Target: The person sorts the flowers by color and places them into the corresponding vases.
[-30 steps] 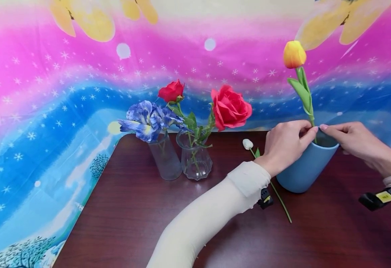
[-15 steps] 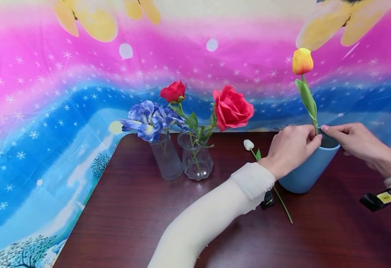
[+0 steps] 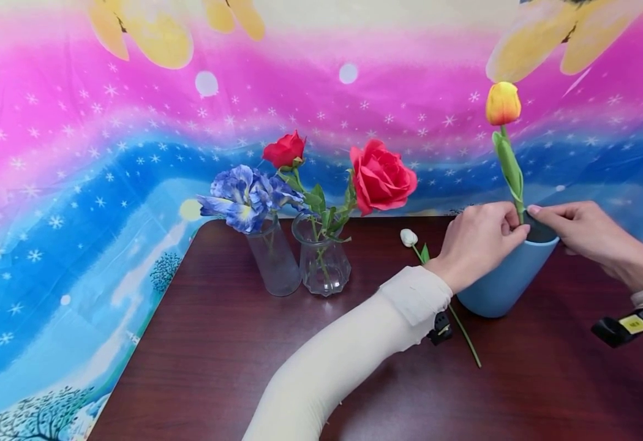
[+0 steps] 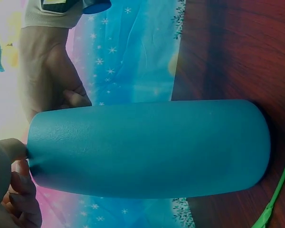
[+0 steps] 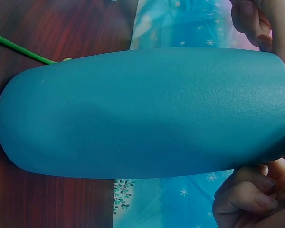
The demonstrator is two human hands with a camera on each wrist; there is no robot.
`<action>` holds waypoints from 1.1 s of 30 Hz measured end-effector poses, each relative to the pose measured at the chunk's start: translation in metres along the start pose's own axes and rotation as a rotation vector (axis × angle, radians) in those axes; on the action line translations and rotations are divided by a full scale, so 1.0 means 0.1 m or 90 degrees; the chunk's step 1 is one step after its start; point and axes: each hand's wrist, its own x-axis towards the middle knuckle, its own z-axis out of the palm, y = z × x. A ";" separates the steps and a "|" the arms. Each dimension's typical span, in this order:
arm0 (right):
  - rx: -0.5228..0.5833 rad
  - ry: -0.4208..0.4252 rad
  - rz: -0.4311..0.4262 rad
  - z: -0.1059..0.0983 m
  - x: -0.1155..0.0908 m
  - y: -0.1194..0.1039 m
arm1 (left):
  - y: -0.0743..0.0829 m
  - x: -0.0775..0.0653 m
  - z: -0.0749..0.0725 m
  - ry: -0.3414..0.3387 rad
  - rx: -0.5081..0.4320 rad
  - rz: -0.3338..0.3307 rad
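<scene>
In the head view, a yellow-orange tulip (image 3: 503, 104) stands nearly upright, its stem going into the mouth of a blue vase (image 3: 506, 278). My left hand (image 3: 471, 242) pinches that stem between thumb and forefinger, just at the rim. On the opposite side, my right hand (image 3: 594, 236) grips the vase's rim, thumb at the edge. The stem's lower end is hidden inside. Both wrist views are mostly filled by the vase (image 4: 152, 149), whose base rests on the table. The fingers of my right hand (image 5: 249, 194) lie curled beside its upper end.
A white tulip (image 3: 408, 237) lies on the dark wooden table (image 3: 217, 355), partly behind my left forearm. To the left stand a clear glass vase (image 3: 324, 275) with red roses (image 3: 383, 177) and a frosted vase (image 3: 277, 269) with a blue iris (image 3: 247, 196). A printed cloth hangs behind.
The tulip has sunk lower into the vase and shifted right, becoming more upright. My left hand moved slightly right and down with it. My right hand keeps its place at the rim.
</scene>
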 end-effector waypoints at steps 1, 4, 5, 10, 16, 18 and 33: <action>-0.001 -0.001 0.001 0.00 0.00 0.00 | 0.00 0.00 0.00 0.001 -0.002 -0.003; -0.001 0.000 0.001 0.00 0.01 0.00 | -0.01 0.00 0.00 0.001 -0.002 -0.010; -0.001 0.000 0.001 0.00 0.01 0.00 | -0.01 0.00 0.00 0.002 -0.002 -0.010; -0.001 -0.001 0.000 0.00 0.01 0.00 | -0.03 0.00 0.00 0.009 0.001 -0.005; -0.004 -0.001 0.002 0.00 0.01 0.01 | -0.04 0.00 0.01 0.012 -0.002 -0.002; -0.003 -0.002 0.005 -0.01 0.01 0.02 | -0.04 -0.01 0.01 0.012 -0.005 -0.004; -0.041 -0.022 0.036 -0.01 0.04 0.02 | -0.06 -0.03 0.00 0.002 -0.032 -0.020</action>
